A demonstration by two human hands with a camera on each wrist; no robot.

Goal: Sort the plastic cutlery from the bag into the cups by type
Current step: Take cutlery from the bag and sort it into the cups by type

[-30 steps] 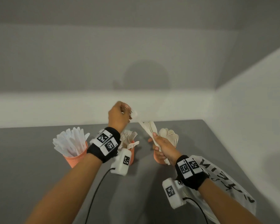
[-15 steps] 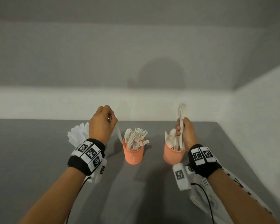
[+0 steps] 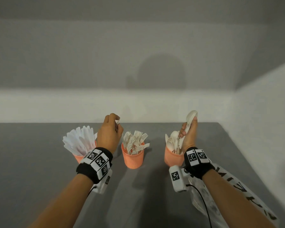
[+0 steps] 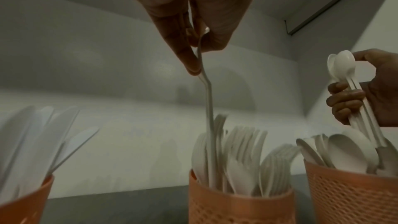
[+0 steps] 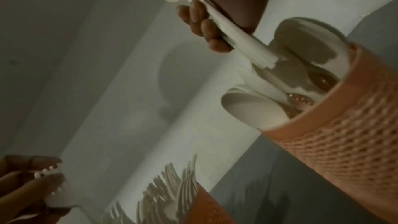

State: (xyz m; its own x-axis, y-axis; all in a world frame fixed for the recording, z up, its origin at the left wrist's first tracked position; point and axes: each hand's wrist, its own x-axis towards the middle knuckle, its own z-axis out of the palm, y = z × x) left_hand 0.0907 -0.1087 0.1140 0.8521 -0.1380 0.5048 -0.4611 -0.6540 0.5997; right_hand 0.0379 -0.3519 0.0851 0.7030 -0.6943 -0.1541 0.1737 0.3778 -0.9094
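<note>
Printed plastic bag (image 3: 234, 191) at 5 o'clock on the grey desk (image 3: 31, 162), under the right forearm; three orange cups in a row further out: knife cup (image 3: 80, 157) at 10 o'clock, fork cup (image 3: 133, 157) centre, spoon cup (image 3: 173, 158) at 1 o'clock; left hand (image 3: 109, 134) grip pinched on one fork (image 4: 207, 108), handle down into fork cup; right hand (image 3: 188, 134) grip curled round spoons (image 4: 344, 72), handles at spoon cup mouth.

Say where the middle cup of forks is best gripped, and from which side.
Grip the middle cup around its lower wall, coming in level from the near side. Forks fan out above the rim, probably blocking a grip from above, and the left hand hovers there.
</note>
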